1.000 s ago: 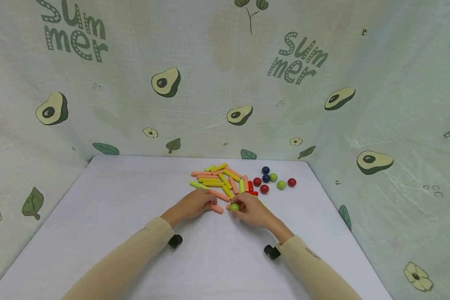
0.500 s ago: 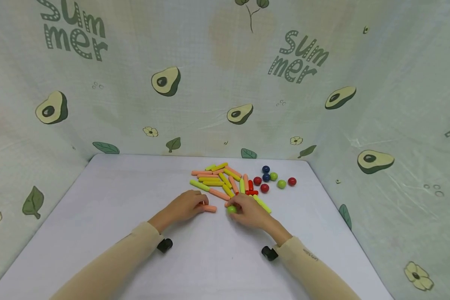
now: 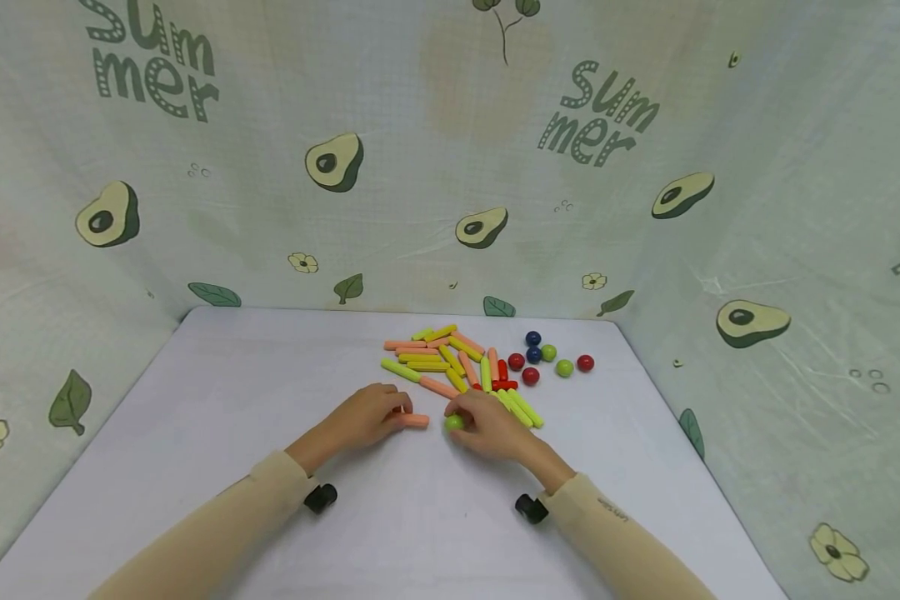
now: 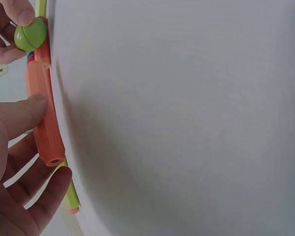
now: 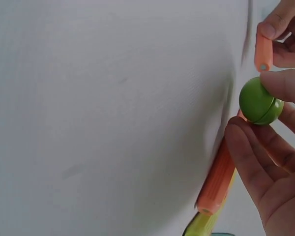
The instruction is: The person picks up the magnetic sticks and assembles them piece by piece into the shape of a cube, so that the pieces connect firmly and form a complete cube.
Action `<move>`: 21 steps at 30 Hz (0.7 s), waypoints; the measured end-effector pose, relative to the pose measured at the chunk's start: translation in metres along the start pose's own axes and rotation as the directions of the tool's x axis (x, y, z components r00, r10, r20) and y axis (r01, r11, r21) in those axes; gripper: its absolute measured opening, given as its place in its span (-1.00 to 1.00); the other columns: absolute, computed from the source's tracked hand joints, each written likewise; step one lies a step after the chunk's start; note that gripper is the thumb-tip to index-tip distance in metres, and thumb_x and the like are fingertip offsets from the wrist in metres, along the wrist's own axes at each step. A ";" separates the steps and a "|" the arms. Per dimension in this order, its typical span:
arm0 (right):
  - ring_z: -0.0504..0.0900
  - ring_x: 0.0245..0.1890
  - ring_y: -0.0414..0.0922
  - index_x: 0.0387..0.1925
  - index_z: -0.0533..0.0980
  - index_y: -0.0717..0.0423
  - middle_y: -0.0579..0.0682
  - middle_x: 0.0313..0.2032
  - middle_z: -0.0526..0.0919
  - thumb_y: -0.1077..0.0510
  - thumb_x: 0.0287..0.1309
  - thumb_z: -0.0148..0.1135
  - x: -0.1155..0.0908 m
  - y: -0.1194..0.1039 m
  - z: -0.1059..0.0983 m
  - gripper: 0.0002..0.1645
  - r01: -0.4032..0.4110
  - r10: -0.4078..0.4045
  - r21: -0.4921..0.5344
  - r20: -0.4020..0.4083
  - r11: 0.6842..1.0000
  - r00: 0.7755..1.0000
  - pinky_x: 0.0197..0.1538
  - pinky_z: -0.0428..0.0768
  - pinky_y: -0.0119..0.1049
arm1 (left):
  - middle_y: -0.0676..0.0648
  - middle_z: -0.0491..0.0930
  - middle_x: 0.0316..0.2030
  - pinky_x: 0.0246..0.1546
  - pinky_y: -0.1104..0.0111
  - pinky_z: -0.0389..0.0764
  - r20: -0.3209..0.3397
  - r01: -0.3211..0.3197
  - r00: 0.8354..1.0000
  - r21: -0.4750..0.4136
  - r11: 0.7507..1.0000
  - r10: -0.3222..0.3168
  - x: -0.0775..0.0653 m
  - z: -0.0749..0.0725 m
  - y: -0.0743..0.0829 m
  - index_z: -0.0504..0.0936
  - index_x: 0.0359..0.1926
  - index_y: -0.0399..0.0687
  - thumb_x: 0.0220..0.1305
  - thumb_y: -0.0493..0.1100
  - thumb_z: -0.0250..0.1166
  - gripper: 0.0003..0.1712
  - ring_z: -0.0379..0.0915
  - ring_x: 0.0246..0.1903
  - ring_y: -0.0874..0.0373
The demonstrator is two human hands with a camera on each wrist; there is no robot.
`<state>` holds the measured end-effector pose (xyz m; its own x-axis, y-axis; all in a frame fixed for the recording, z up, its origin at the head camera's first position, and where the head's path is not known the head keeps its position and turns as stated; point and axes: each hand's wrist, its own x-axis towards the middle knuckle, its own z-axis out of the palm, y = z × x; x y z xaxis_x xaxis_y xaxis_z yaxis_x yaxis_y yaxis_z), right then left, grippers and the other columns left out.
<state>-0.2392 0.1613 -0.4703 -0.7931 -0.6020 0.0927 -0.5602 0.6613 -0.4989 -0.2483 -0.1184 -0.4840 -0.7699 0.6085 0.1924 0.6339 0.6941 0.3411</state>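
Observation:
My left hand (image 3: 375, 414) pinches a salmon-orange ridged stick (image 3: 416, 421) between thumb and fingers. A small hole shows in the end of this stick (image 4: 48, 123) in the left wrist view. To its right, my right hand (image 3: 491, 425) holds a glossy green ball (image 3: 453, 423) between thumb and fingertips. In the right wrist view a groove runs round the ball (image 5: 258, 101). Ball and stick are a short way apart, both low over the white table. Another orange stick (image 5: 217, 179) lies behind the right fingertips.
Several yellow, orange, light green and red sticks (image 3: 423, 367) lie in a loose pile beyond the hands. Right of it are several red, green and dark blue balls (image 3: 530, 377). A printed cloth (image 3: 405, 167) hangs behind the white table (image 3: 270, 358).
My left hand has moved left with the orange stick, which now lies more level. My right hand has shifted slightly left with the green ball, uncovering light green sticks beside it.

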 end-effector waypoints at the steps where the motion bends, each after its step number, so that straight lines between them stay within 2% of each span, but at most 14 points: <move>1: 0.50 -0.20 -0.20 0.06 0.64 0.01 -0.22 -0.22 0.56 0.12 0.33 0.47 0.000 -0.001 0.001 -0.69 0.000 0.000 0.000 0.003 1.000 1.000 -0.11 0.58 -0.36 | 0.12 0.59 -0.29 -0.15 0.25 0.54 0.001 0.003 1.000 -0.004 1.000 -0.003 -0.001 0.000 0.001 0.71 -0.13 0.10 0.43 -0.15 0.44 -0.93 0.44 -0.28 0.19; 6: 0.51 -0.20 -0.22 0.07 0.64 -0.02 -0.22 -0.22 0.58 0.11 0.35 0.46 0.004 -0.002 0.006 -0.70 0.002 -0.002 0.000 0.012 1.000 1.000 -0.10 0.59 -0.38 | 0.12 0.60 -0.29 -0.16 0.25 0.55 -0.005 -0.010 1.000 -0.022 1.000 0.010 -0.004 0.000 0.003 0.71 -0.14 0.09 0.43 -0.13 0.44 -0.94 0.45 -0.28 0.19; 13: 0.51 -0.26 -0.23 0.06 0.65 0.01 -0.16 -0.24 0.60 0.13 0.34 0.46 0.010 -0.005 0.010 -0.71 0.053 -0.053 -0.007 -0.004 0.999 0.999 -0.16 0.57 -0.39 | 0.10 0.62 -0.27 -0.16 0.24 0.56 -0.002 -0.012 1.000 -0.035 0.999 0.012 -0.005 0.002 0.004 0.71 -0.13 0.07 0.43 -0.17 0.44 -0.93 0.48 -0.27 0.19; 21: 0.55 -0.24 -0.15 0.07 0.66 0.04 -0.14 -0.24 0.59 0.14 0.35 0.45 0.014 -0.011 0.013 -0.71 0.035 -0.035 0.029 -0.001 0.999 0.999 -0.14 0.58 -0.40 | 0.10 0.62 -0.26 -0.16 0.25 0.56 0.012 -0.010 1.000 -0.038 0.999 0.010 -0.004 0.003 0.004 0.70 -0.10 0.05 0.43 -0.17 0.44 -0.91 0.48 -0.27 0.19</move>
<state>-0.2417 0.1399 -0.4745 -0.7735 -0.6240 0.1112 -0.5803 0.6268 -0.5200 -0.2419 -0.1169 -0.4860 -0.7624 0.6200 0.1851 0.6381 0.6730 0.3740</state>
